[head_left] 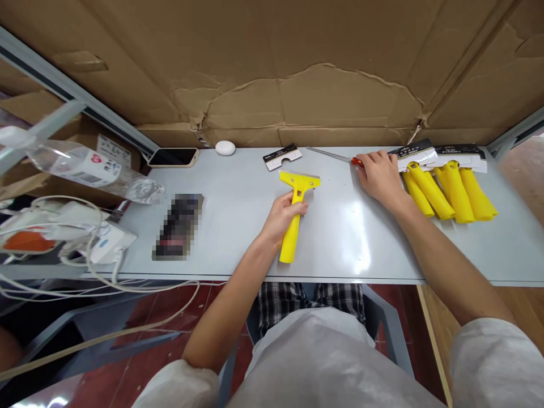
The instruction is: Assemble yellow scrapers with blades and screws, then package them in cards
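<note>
My left hand [281, 218] is wrapped round the handle of a yellow scraper [290, 241], its wide blade end pointing away from me. Farther right, my right hand [380, 175] is closed over the red handle of a screwdriver [335, 154], whose long thin shaft points left along the table. How much of the handle lies under the palm is hidden. A black and white card with a notch [282, 157] lies just beyond the scraper's head. Beside my right hand are several more yellow scrapers [458, 195], their heads covered by black and white cards [461, 157].
A white oval object [225, 148] and a phone [174, 157] lie along the table's back edge, before a cardboard wall [306, 68]. A pixelated dark item [178, 226] lies at left. Beyond it are a plastic bottle [80, 164], cables [91, 238] and a power strip [106, 241].
</note>
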{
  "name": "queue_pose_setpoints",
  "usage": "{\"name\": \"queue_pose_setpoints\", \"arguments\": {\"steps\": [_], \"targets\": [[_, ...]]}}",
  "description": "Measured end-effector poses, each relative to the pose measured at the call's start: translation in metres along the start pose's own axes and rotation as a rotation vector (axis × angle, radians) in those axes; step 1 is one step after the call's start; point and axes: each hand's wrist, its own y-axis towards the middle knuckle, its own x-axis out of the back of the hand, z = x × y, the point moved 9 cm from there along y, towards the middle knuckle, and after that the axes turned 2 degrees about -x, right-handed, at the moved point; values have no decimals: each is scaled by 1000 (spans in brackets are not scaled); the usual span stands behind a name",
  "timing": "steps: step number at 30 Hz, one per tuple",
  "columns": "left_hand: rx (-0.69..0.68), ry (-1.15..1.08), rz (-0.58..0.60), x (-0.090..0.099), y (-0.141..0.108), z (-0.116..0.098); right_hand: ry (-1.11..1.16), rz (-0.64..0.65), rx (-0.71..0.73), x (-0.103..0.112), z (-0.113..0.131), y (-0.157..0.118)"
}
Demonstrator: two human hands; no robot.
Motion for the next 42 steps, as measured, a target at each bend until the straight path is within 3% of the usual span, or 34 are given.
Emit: {"name": "queue_pose_setpoints", "arguments": {"steps": [6,11,19,24,27,34,42], "targets": [[-9,-2,2,2,1,3,-30,83,-34,0,-2,1],[-27,-17,7,2,1,1,214,54,-63,7,-20,7],[-41,-7,-1,2,1,2,878,-330,-235,55,-70,10],[-53,16,-42,3,0,5,1189,-489,-167,74,-87,15],[-64,10,-52,3,-1,5,1329,-544,-115,83,-86,17],[-73,31,-56,2,-1,3,1345,-493,-127,103,-55,8],[-41,42,-68,2,-4,3,1221,-419,-243,87,-61,11]]}}
